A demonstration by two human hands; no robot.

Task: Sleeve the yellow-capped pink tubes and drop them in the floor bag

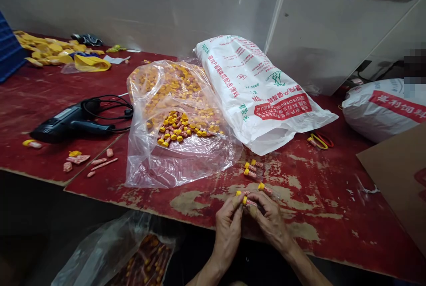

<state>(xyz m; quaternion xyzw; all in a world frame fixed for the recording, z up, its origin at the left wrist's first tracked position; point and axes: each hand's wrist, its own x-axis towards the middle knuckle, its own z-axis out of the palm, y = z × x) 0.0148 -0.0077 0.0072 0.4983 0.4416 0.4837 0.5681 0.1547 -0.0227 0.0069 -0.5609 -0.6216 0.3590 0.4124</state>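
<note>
Near the table's front edge, my left hand (229,221) and my right hand (272,218) meet around a small tube (250,203) with a yellow cap and a red-and-white patterned body. My right thumb and fingers pinch its body; my left fingertips close at its cap end. Just behind them a second yellow-capped tube (244,193) shows, partly covered by my fingers. A third tube (266,189) in clear film lies beyond my right hand. Farther back, several more tubes (250,173) rest close together on the red table (199,208).
A clear plastic bag (149,170) of yellow-capped tubes lies open mid-table. Behind it slumps a white printed sack (246,95). A heat gun (73,121) with cable is at left, a cardboard box (396,184) at right. Below the edge hangs another clear bag (96,250) of tubes.
</note>
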